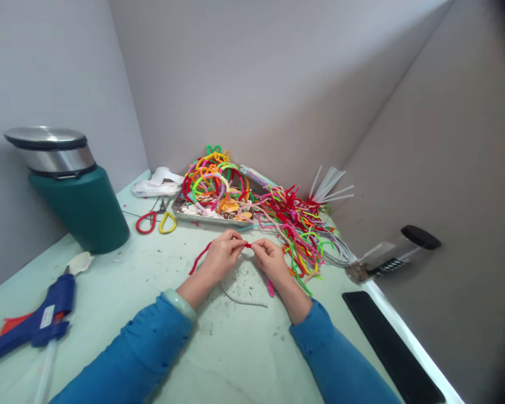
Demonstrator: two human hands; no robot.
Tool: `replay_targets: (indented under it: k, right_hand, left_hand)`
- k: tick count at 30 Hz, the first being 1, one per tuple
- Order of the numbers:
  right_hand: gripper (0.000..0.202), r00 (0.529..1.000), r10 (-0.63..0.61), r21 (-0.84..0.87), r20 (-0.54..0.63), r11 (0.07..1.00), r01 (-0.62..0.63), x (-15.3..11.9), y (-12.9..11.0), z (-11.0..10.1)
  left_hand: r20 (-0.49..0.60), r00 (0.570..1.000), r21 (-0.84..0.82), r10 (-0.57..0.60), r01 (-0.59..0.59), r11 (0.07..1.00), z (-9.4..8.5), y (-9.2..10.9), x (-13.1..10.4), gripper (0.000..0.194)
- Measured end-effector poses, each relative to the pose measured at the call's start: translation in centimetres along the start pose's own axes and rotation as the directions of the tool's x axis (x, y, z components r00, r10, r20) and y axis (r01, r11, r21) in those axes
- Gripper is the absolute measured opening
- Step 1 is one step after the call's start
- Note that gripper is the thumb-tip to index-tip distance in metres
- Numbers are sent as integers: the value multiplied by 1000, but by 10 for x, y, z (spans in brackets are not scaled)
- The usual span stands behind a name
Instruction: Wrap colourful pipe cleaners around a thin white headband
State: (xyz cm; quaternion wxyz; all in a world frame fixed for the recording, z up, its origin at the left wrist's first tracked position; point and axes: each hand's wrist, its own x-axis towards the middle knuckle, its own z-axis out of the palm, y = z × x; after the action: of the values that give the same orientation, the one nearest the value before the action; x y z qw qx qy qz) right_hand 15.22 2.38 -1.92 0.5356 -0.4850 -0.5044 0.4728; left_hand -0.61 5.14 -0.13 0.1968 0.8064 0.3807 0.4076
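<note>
Glue gun [53, 317] lies at the near left, scissors [162, 206] farther off beside the metal tray [208, 219]. Nearer than the tray, a red fuzzy stem [199, 258] is pinched in the fingertips of the left hand [224, 255] and the right hand [271, 262], left of a heap of colourful stems [297, 216].

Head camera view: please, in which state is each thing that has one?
Green flask, closed
Scissors, handles spread apart
Glue gun, lying down, glue stick fitted, heat unclear
Metal tray, heaped
Clear jar, closed
Grey stem, lying loose, curved
Red stem, pinched by left hand and right hand
</note>
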Motion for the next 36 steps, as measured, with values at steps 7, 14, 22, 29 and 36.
replay_targets:
  k: [7,14,22,29,36]
  right_hand:
    - [26,1000,-10,-10,-2,1000,10,0,-1,0]
    - [27,1000,-11,-57,-19,998,9,-1,-1,0]
    - [26,1000,-24,-61,-13,998,23,0,2,0]
    - [24,999,-49,-91,-12,995,48,-1,1,0]
    - [25,999,-42,-94,1,995,42,0,2,0]
  left_hand:
    - [89,977,-145,-195,206,968,-2,3,3,20]
    - [168,922,-279,-349,384,880,-3,6,2,21]
    - [280,905,-374,-321,411,832,2,-3,1,19]
    - [278,909,-314,-310,391,865,1,0,0,12]
    - [165,953,-129,-255,277,952,-4,5,0,11]
